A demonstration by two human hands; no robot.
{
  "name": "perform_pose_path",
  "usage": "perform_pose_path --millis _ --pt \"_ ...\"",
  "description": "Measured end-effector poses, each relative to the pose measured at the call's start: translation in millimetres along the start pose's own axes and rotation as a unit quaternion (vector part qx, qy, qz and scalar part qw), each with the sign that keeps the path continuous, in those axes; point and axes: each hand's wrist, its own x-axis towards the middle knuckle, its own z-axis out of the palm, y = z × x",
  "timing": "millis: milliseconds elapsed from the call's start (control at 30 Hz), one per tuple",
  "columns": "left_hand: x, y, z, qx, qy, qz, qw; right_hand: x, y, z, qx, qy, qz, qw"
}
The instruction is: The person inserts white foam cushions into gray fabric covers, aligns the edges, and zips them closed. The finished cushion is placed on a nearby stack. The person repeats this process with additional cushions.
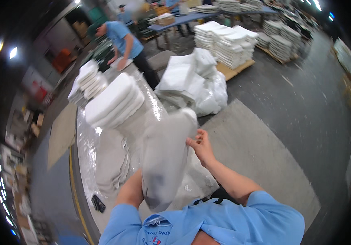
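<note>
Here, a grey fabric cover (163,157) hangs mid-frame above the plastic-wrapped desk (86,157), hiding the left hand, its grip untellable; the right hand (202,148), loosely curled, meets the cover's right edge, pinching or not unclear. White pads (116,100) stack upper left.

Left of your right hand (201,148), the pale pad (165,151) is motion-blurred; farther left, plastic film (156,107) glares. Lamps (13,52) flare far up-left, and the fisheye bends edges into black corners.
</note>
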Motion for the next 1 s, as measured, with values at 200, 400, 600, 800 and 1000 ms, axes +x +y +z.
perform_pose_path --millis 200,400,600,800,1000 --pt "5.5 -8.2 64.0 -0.065 -0.081 -0.087 0.991 -65.5 100.9 -45.7 0.092 -0.029 0.115 0.989" --pt "3.6 -9.6 122.1 -0.257 -0.048 -0.19 0.946 -105.0 119.0 -76.9 0.172 0.027 0.163 0.971" --pt "16.0 14.7 143.8 -0.23 0.012 -0.117 0.966 -94.0 146.0 -102.5 0.172 0.087 0.206 0.959" --pt "93.4 65.8 137.2 -0.1 0.038 0.013 0.994 -88.9 169.7 -110.8 0.164 0.13 0.23 0.95" --pt "175.0 120.5 142.4 0.082 -0.233 -0.098 0.964 -78.2 175.9 -112.3 0.182 0.153 0.252 0.938"
